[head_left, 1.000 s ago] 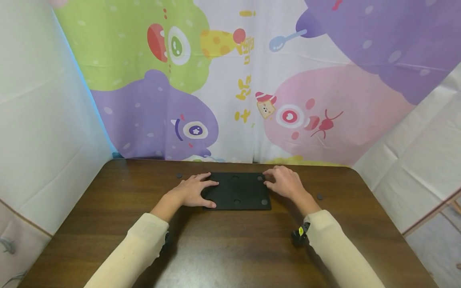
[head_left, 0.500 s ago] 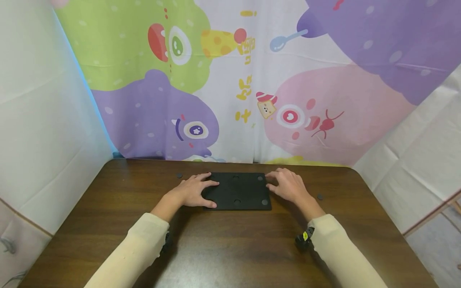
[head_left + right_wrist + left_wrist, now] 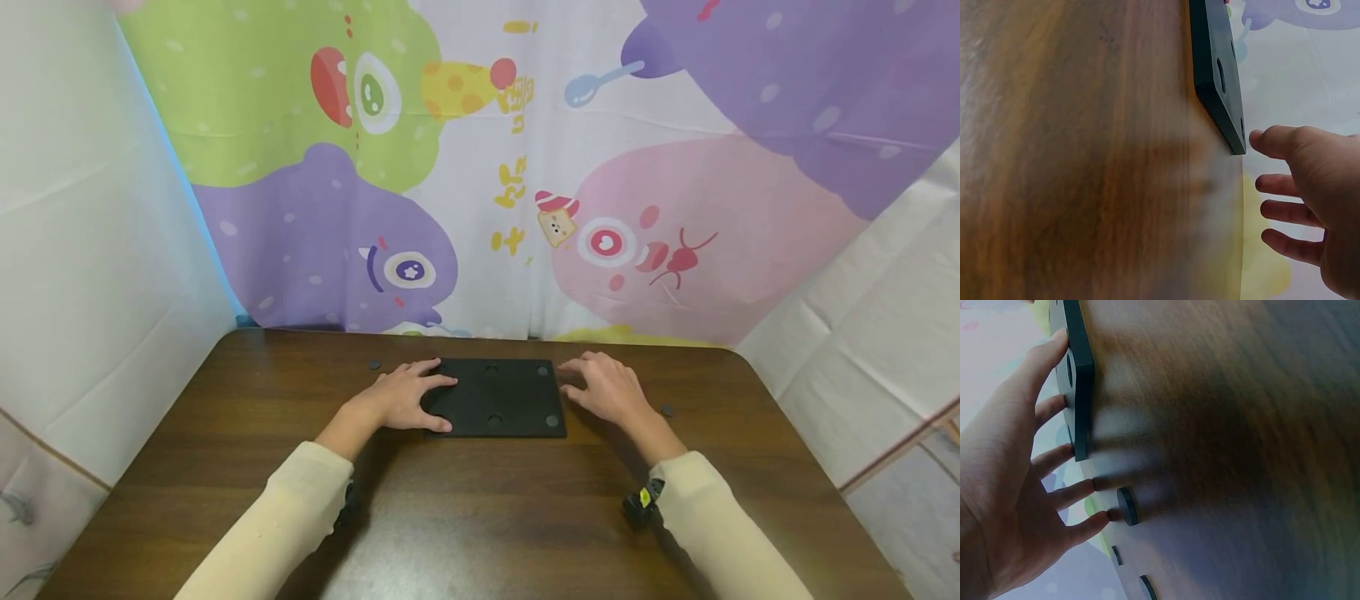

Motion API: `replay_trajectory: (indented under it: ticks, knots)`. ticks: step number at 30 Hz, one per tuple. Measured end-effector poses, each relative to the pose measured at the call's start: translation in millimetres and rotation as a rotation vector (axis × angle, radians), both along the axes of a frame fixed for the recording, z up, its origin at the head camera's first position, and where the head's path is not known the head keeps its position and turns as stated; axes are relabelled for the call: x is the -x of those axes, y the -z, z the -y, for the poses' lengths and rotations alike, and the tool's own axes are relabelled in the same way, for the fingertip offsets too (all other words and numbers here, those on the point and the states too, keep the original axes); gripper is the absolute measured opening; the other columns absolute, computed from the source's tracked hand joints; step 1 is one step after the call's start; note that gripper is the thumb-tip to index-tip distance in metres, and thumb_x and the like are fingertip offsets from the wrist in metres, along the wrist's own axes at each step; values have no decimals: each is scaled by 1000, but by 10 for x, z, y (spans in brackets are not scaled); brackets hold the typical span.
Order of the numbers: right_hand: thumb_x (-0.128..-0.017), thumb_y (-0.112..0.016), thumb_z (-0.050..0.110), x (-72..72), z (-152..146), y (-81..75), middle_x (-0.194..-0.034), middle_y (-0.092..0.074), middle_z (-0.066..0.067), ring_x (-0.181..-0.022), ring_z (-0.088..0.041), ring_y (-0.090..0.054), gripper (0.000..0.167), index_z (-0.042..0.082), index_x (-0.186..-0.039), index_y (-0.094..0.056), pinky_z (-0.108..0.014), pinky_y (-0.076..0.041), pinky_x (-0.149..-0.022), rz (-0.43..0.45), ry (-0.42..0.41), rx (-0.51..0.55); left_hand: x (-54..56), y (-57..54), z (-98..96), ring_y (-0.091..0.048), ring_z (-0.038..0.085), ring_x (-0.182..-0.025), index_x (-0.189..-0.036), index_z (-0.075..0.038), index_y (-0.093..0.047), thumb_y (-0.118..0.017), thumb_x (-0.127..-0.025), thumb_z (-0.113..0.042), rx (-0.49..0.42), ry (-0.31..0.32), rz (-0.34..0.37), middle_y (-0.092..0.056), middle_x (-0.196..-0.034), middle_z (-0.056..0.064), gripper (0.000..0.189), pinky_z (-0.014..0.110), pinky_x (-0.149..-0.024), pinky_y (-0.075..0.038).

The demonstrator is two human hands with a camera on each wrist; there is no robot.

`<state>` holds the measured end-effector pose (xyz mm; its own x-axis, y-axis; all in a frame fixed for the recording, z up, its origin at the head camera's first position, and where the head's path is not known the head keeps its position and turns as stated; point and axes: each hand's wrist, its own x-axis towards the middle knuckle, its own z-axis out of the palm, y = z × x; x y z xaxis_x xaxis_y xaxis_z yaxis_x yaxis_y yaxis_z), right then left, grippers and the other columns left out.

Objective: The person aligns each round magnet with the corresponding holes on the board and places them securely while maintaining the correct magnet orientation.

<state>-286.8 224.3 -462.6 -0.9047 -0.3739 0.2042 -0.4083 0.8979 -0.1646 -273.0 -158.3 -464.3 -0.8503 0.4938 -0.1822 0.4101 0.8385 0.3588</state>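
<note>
A flat black board (image 3: 517, 396) with round recesses lies on the wooden table. Grey discs fill its two right-hand recesses: a far disc (image 3: 542, 371) and a near disc (image 3: 552, 421). My left hand (image 3: 399, 398) rests spread over the board's left end, thumb and some fingertips on its top, covering that part in the head view. Just off the right edge is my right hand (image 3: 609, 390), its fingers loosely bent and holding nothing. The right wrist view shows a gap between the right thumb (image 3: 1266, 140) and the board's corner (image 3: 1238, 147).
One loose disc (image 3: 374, 365) lies left of the board, another disc (image 3: 667, 410) beyond the right hand. In the left wrist view a dark disc (image 3: 1127, 506) is close to the little finger. A cartoon-printed curtain (image 3: 487, 167) hangs behind the table (image 3: 480, 508).
My right hand has drawn back to the right, from over the far right disc to just beyond the board's edge. The left hand stays in place.
</note>
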Motion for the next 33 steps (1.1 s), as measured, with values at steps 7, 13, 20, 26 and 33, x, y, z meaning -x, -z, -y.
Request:
replay_trajectory:
  ticks: [7, 13, 20, 26, 33]
  knots:
    - [-98, -89, 29, -48, -75, 19, -122, -82, -10, -107, -35, -77, 36, 16, -132, -84, -54, -66, -80, -23, -4, -26, -10, -17, 0, -35, 55, -168, -170, -25, -53, -81, -97, -62, 3, 0, -4, -29, -187, 18, 86, 88, -124, -33]
    - [-98, -89, 30, -77, -134, 29, -121, -82, -11, -108, -36, -76, 36, 15, -130, -85, -55, -66, -80, -44, -11, -27, -8, -19, 2, -35, 54, -168, -170, -25, -53, -81, -97, -62, 3, -4, -2, -30, -187, 18, 86, 89, -125, -32]
    - [-96, -90, 31, -115, -202, 39, -117, -82, -9, -106, -35, -75, 36, 16, -128, -85, -53, -65, -77, -65, 1, -22, -7, -11, -2, -34, 55, -168, -170, -25, -52, -80, -98, -61, 1, -3, 13, -28, -188, 18, 86, 89, -125, -31]
    - [-95, -90, 30, -134, -265, 23, -116, -81, -9, -108, -36, -75, 35, 17, -128, -86, -55, -66, -79, -67, 21, -16, -4, -11, -2, -34, 56, -168, -170, -24, -52, -81, -98, -61, -1, -2, 13, -28, -188, 18, 86, 89, -125, -31]
    - [-95, -91, 29, -162, -345, -13, -114, -80, -9, -106, -36, -75, 33, 15, -125, -86, -52, -65, -74, -78, 29, -29, -6, -8, -6, -34, 56, -168, -170, -23, -53, -81, -97, -61, -6, 3, 5, -29, -187, 19, 86, 90, -125, -31]
